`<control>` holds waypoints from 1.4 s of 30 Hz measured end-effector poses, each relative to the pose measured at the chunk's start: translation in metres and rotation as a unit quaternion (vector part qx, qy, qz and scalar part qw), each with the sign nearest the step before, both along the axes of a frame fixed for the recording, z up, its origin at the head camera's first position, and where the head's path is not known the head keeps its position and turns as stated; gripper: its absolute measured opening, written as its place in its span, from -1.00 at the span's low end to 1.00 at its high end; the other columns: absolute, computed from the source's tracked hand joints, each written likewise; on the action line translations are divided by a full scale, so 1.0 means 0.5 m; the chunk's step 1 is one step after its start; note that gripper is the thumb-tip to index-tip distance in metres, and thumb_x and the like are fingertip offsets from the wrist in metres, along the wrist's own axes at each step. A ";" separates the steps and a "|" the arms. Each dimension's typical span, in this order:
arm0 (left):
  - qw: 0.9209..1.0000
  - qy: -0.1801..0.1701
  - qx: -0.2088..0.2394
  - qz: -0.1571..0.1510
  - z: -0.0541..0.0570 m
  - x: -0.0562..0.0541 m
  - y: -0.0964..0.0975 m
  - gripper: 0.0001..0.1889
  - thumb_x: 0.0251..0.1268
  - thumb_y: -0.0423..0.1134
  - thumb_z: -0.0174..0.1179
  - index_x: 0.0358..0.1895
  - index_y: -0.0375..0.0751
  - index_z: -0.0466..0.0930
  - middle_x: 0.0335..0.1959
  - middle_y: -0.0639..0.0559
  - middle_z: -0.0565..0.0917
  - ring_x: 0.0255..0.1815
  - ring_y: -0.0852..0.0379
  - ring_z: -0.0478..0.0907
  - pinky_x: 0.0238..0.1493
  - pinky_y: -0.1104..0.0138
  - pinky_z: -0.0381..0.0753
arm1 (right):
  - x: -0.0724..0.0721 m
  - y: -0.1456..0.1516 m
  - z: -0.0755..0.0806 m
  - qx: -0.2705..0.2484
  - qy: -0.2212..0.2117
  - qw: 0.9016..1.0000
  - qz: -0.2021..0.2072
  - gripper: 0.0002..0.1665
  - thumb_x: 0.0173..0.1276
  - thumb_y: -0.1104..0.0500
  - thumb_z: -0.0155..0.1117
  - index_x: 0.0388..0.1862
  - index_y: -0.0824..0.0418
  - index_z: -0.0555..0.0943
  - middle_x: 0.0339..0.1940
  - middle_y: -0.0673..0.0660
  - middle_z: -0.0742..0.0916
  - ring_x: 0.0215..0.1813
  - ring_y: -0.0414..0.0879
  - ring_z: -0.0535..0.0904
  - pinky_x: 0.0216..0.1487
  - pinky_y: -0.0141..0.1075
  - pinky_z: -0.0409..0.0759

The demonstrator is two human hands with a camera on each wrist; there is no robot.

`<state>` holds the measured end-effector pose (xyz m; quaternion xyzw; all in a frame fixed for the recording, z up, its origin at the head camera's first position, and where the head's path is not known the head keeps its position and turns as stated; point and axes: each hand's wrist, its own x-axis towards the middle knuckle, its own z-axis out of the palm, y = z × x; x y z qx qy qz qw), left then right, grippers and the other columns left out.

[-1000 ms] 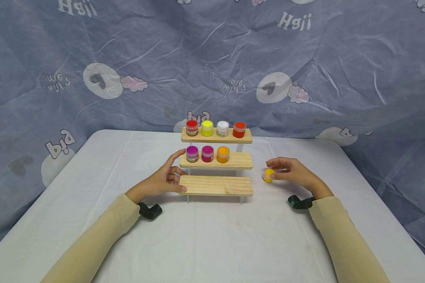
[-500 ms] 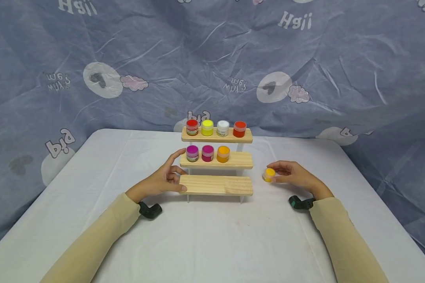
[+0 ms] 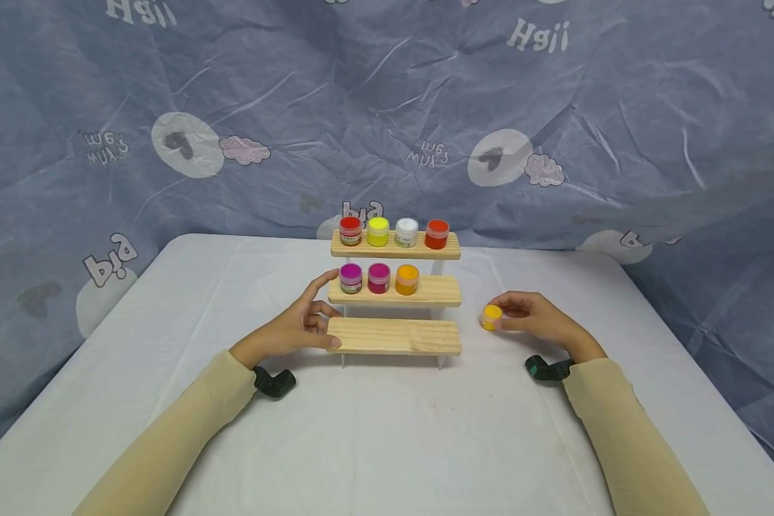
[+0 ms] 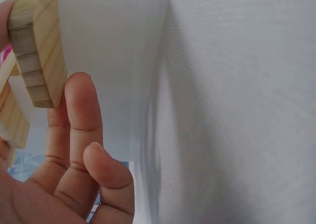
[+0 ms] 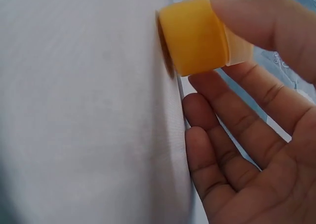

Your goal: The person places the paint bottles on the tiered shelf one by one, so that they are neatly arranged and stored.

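Observation:
My left hand (image 3: 292,328) holds the left end of the lowest board of a three-tier wooden display stand (image 3: 393,335). In the left wrist view, fingertips (image 4: 81,93) come up against the underside of that board (image 4: 49,51), the thumb on its other face. My right hand (image 3: 538,319) pinches a small yellow paint jar (image 3: 491,317) to the right of the stand, thumb on one side and fingers on the other. Seen from the right wrist, the jar (image 5: 195,36) is upright with its base close over the white cloth.
Red, yellow, white and orange-red jars (image 3: 436,234) line the top tier. Purple, magenta and orange jars (image 3: 407,279) stand on the middle tier, toward its left. A white cloth (image 3: 387,437) covers the table, and a grey-blue printed curtain (image 3: 361,107) hangs behind.
The fingers of my right hand have drawn back slightly to the right, showing more of the yellow paint jar. My left hand keeps its place on the stand.

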<state>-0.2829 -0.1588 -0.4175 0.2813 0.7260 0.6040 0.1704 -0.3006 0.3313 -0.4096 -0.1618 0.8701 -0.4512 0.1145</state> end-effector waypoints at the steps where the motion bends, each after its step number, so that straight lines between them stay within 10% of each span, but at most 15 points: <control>1: 1.000 0.001 0.000 0.000 0.000 0.000 0.000 0.28 0.25 -0.50 0.48 0.81 0.08 -0.30 0.10 -0.32 0.60 -0.31 0.11 0.62 -0.28 0.38 0.50 | 0.000 -0.001 0.002 0.000 0.001 1.000 0.001 -0.51 0.44 0.28 0.51 0.26 0.48 0.65 0.11 0.26 0.77 -0.01 -0.22 0.67 0.06 -0.43 0.61; 42: 1.000 -0.007 -0.007 0.005 0.005 0.005 0.002 0.28 0.25 -0.48 0.49 0.81 0.12 -0.28 0.12 -0.31 0.60 -0.29 0.09 0.64 -0.27 0.37 0.48 | 0.062 -0.108 0.126 -0.041 0.169 0.980 0.094 -0.64 0.37 0.44 0.50 0.13 0.39 0.73 -0.02 0.01 0.80 -0.03 -0.15 0.71 0.15 -0.35 0.67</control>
